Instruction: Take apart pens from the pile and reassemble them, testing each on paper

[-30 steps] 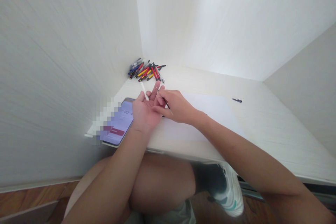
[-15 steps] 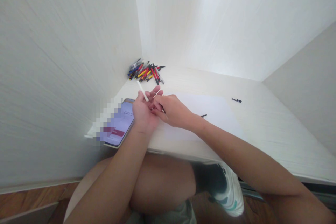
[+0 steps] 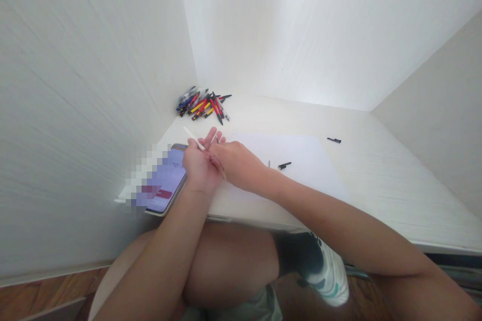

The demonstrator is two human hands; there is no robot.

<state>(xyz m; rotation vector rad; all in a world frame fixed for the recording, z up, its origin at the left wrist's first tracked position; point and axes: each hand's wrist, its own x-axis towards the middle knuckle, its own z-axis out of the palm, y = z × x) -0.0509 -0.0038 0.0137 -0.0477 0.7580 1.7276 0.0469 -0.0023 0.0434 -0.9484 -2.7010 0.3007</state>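
Observation:
My left hand [image 3: 199, 168] is palm up over the near left of the table, its thumb holding a white pen barrel [image 3: 194, 138] that slants up to the left. Against that palm my right hand [image 3: 237, 160] is closed, fingertips pinched on a thin pen refill [image 3: 216, 139] whose dark end sticks out above. Most of the refill is hidden by the fingers. Right of the hands, on a white paper sheet [image 3: 312, 155], lie a short black pen piece [image 3: 285, 166] and a tiny grey piece [image 3: 269, 164].
A heap of pens [image 3: 203, 104], red, yellow, black, blue and clear, lies in the back left corner. A phone [image 3: 163, 180] rests by the left wall. A black pen cap [image 3: 334, 140] is on the table [image 3: 376, 185] to the right. White panels enclose the table.
My right hand has turned and closed further over my left palm. The white barrel now tilts more to the left. More of the black piece on the paper shows as the view shifts slightly.

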